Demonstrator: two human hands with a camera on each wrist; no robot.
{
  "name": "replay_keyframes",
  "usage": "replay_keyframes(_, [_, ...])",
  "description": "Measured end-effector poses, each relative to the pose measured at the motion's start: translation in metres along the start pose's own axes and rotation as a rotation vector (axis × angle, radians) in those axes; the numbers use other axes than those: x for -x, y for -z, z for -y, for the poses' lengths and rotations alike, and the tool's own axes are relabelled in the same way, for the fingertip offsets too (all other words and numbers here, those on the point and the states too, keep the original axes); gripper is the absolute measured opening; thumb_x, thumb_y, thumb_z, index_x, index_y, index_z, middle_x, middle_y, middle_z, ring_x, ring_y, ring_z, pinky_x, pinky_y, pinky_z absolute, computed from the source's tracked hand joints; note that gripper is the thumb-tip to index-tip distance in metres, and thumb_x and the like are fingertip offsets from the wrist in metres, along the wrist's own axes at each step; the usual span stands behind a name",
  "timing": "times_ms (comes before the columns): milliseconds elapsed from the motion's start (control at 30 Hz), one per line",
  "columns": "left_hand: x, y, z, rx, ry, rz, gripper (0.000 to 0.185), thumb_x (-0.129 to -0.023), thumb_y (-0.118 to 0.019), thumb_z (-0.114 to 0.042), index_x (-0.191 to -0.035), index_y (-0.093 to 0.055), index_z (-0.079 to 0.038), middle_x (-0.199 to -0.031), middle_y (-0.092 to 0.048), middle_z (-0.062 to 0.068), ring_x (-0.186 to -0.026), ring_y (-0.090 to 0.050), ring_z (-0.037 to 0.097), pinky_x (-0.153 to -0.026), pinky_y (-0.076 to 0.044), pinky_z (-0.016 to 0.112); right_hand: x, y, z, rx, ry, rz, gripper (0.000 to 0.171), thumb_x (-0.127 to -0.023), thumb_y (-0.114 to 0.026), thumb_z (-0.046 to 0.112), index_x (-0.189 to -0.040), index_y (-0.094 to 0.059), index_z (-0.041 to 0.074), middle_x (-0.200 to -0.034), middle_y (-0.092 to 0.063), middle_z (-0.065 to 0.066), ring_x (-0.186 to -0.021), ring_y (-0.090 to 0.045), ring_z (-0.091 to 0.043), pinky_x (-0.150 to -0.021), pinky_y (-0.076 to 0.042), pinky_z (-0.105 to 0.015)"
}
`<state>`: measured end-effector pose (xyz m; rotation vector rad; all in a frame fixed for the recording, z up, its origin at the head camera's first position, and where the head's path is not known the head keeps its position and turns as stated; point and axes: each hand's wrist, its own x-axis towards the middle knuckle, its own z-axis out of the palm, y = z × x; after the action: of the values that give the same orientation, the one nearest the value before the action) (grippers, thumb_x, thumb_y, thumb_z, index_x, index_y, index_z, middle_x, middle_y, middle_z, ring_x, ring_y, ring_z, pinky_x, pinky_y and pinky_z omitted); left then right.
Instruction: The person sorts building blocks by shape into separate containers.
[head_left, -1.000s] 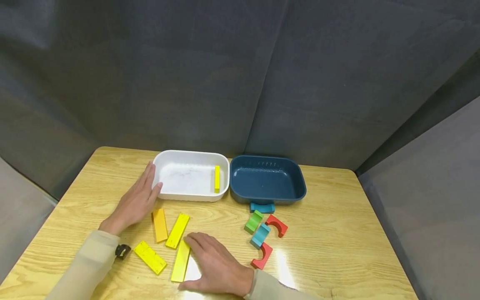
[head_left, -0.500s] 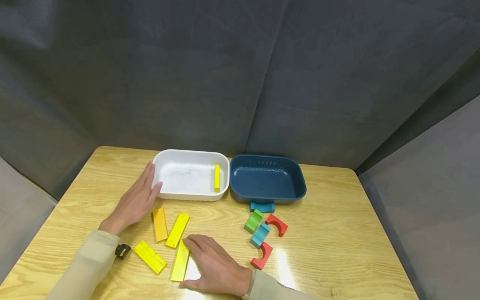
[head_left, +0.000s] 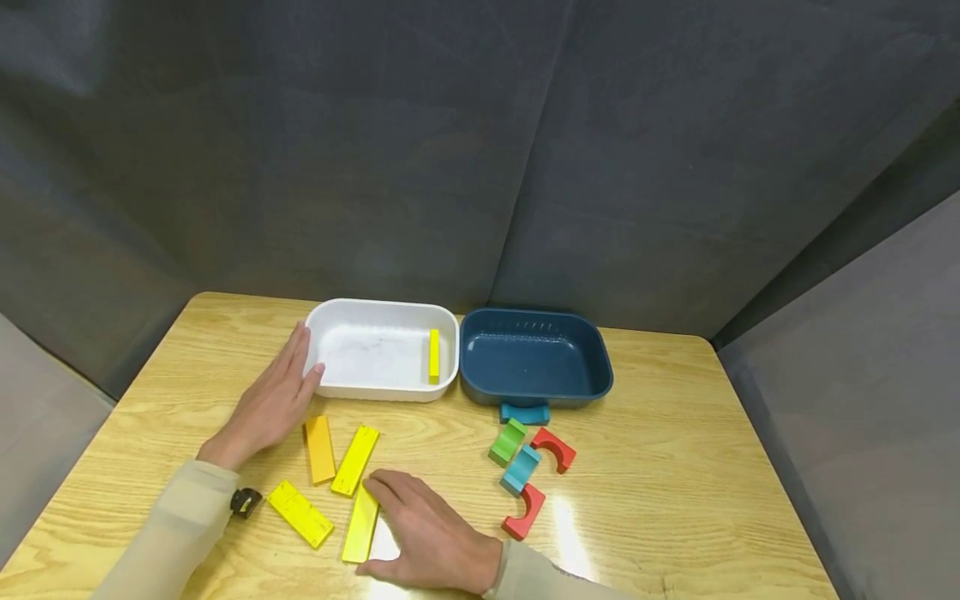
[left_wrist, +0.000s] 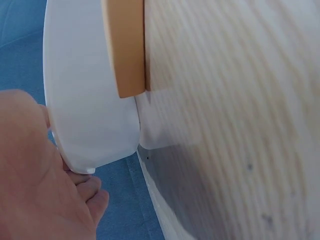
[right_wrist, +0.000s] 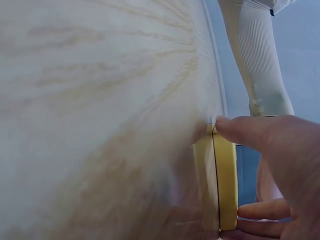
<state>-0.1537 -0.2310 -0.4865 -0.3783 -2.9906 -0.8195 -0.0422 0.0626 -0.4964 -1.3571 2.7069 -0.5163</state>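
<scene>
A white bin stands at the back of the table, with a narrow yellow block inside near its right wall. My left hand lies against the bin's left wall, fingers along the side and thumb at the front rim. In the left wrist view the fingertips sit partly behind the bin. My right hand spans a long flat yellow block lengthwise, index finger at the far end, thumb at the near end. In the right wrist view the block lies on the table between thumb and fingers.
Left of the right hand lie another yellow block, an orange block and a yellow block or pair. A dark blue bin adjoins the white one. Several arched red, green and blue blocks lie before it.
My right hand has shifted very slightly left and down around the end of the yellow block. The left hand, the bins and the other blocks stay in place.
</scene>
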Motion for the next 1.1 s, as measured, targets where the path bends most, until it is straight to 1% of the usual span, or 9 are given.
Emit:
replay_keyframes(200, [0.000,0.001,-0.001,-0.001,0.008,0.005,0.076,-0.117,-0.027,-0.046,-0.171,0.004,-0.003,-0.179,0.015,0.008,-0.165,-0.006,0.043,-0.130,-0.017,0.064,0.000,-0.001,-0.001,-0.001,0.010,-0.006,0.092,-0.093,-0.077,0.060,-0.159,-0.046,0.003,-0.157,-0.051,-0.011,-0.143,-0.052,-0.020,-0.120,-0.043,-0.030])
replay_keyframes(400, [0.001,0.001,-0.002,0.006,0.005,0.006,0.075,-0.118,-0.028,-0.045,-0.171,0.003,-0.002,-0.180,0.014,0.010,-0.164,-0.007,0.044,-0.129,-0.018,0.064,0.000,0.000,-0.001,0.003,0.015,-0.005,0.091,-0.094,-0.075,0.061,-0.158,-0.047,0.002,-0.157,-0.051,-0.012,-0.143,-0.052,-0.020,-0.121,-0.043,-0.031])
replay_keyframes(700, [0.001,0.004,-0.003,-0.001,0.009,0.018,0.075,-0.118,-0.028,-0.044,-0.171,0.004,-0.002,-0.179,0.015,0.011,-0.164,-0.007,0.045,-0.129,-0.018,0.064,0.003,0.006,-0.001,-0.005,0.006,-0.027,0.093,-0.092,-0.078,0.060,-0.158,-0.048,0.002,-0.158,-0.050,-0.012,-0.144,-0.052,-0.021,-0.122,-0.042,-0.031])
replay_keyframes(900, [0.001,0.003,-0.003,-0.015,0.010,0.010,0.075,-0.118,-0.028,-0.044,-0.171,0.002,-0.001,-0.180,0.013,0.012,-0.164,-0.007,0.044,-0.129,-0.018,0.064,0.006,0.009,0.000,-0.025,-0.022,-0.007,0.092,-0.094,-0.075,0.061,-0.159,-0.047,0.003,-0.160,-0.049,-0.012,-0.146,-0.050,-0.021,-0.122,-0.042,-0.032])
replay_keyframes(1100, [0.001,0.002,-0.002,-0.028,0.014,0.011,0.075,-0.117,-0.026,-0.044,-0.171,0.003,-0.001,-0.180,0.014,0.011,-0.164,-0.007,0.044,-0.129,-0.018,0.064,0.008,0.012,-0.001,-0.035,-0.030,-0.012,0.093,-0.094,-0.075,0.061,-0.160,-0.046,0.003,-0.160,-0.048,-0.013,-0.146,-0.050,-0.021,-0.122,-0.042,-0.032])
